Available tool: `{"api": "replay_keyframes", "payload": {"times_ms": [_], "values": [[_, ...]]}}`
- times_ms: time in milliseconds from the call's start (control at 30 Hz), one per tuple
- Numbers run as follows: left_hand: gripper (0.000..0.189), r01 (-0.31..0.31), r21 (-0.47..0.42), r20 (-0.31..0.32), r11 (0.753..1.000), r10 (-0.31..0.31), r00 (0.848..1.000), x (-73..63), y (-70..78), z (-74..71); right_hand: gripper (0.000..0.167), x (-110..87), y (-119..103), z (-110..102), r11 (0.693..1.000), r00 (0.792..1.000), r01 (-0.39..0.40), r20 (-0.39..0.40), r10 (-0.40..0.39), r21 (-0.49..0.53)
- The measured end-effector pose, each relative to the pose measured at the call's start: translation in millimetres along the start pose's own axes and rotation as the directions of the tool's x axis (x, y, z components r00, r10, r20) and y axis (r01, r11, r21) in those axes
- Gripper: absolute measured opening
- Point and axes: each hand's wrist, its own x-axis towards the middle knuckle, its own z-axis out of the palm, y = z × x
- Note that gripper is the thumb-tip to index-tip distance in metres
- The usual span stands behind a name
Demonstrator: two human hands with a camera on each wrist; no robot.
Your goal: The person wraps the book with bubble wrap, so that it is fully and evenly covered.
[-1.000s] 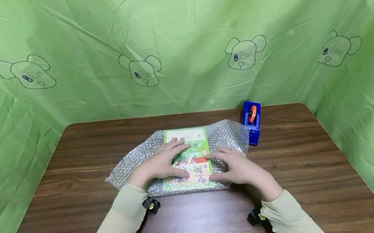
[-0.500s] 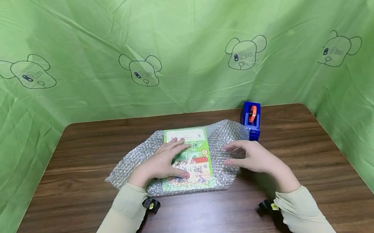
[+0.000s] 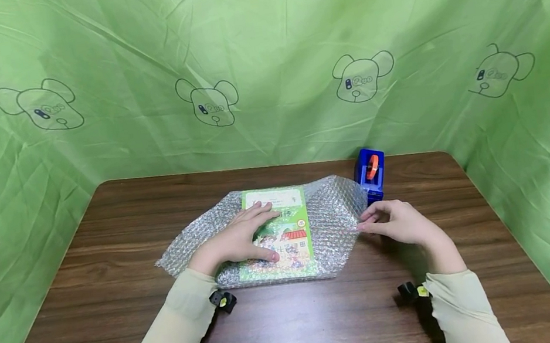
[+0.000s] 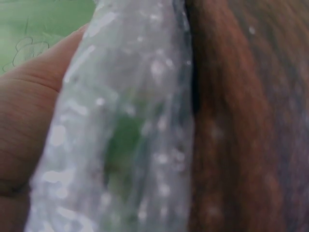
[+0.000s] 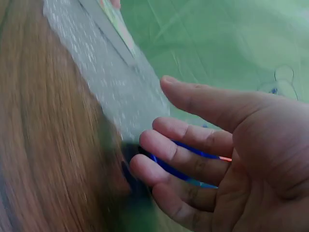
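I am finding the book (image 3: 295,245) lying on the table (image 3: 298,328) amid bubble wrap (image 3: 332,219), the left grip (image 3: 237,239) resting spread over it, grasping nothing; the right grip (image 3: 404,223) is hovering by the wrap's edge, loosely parted, apparently empty. I am flagging hard tugging as risking a skewed book or nudged dispenser (image 3: 373,185). The table is showing dark grain; green curtains (image 3: 253,26) are surrounding it.

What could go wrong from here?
Snag: the right end of the clear bubbled plastic wrap lies close to the blue box-shaped tape dispenser; lifting that end might catch it.
Bump: the right grip, open at that end, is near the dispenser too and could knock it.
Slip: only the left grip lies over the flat green illustrated book; if it lifts, book and wrap might shift.
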Motion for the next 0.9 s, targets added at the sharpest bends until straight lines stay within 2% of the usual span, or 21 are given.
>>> {"api": "replay_keyframes", "payload": {"times_ms": [133, 400, 533, 900], "values": [[0.108, 0.001, 0.002, 0.001, 1.000, -0.001, 1.000, 1.4, -1.5, 1.4, 0.029, -2.5, 7.4, -3.8, 0.999, 0.999, -0.043, -0.019, 0.043, -0.014], [0.108, 0.002, 0.003, -0.002, 1.000, -0.002, 1.000, 0.7, -1.8, 1.0, 0.042, 0.9, 10.0, -0.4, 0.997, 0.997, -0.077, -0.023, 0.077, -0.002], [0.108, 0.000, 0.002, -0.001, 1.000, 0.000, 1.000, 0.3, -1.1, 0.4, 0.045, 1.6, 8.4, 0.7, 0.997, 0.997, -0.077, -0.018, 0.077, -0.006], [0.108, 0.001, 0.003, 0.002, 1.000, -0.001, 1.000, -0.5, 0.0, -0.9, 0.040, 4.4, 5.1, 5.6, 0.998, 0.998, -0.068, -0.004, 0.068, 0.003]]}}
